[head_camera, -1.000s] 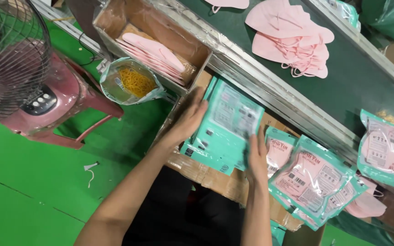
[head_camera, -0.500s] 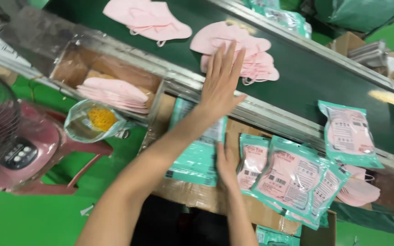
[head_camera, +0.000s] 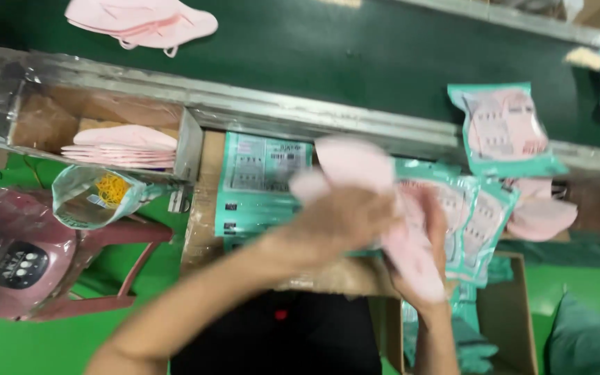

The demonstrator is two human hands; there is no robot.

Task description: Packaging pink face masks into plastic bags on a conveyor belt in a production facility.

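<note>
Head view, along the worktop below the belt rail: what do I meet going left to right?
Cardboard tray of pink masks → stack of teal pouches → left hand → right hand holding pink masks → loose pink mask.

Single head cam, looking steeply down from above the person's arms, close range. Dark green conveyor belt (head_camera: 355, 55) crosses the top of frame, green floor (head_camera: 29, 347) at bottom left, fan (head_camera: 15, 264) at left edge. Slightly tilted, motion-blurred centre.

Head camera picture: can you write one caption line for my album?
Both hands, left hand and right hand, hold pink masks above teal packets.
</note>
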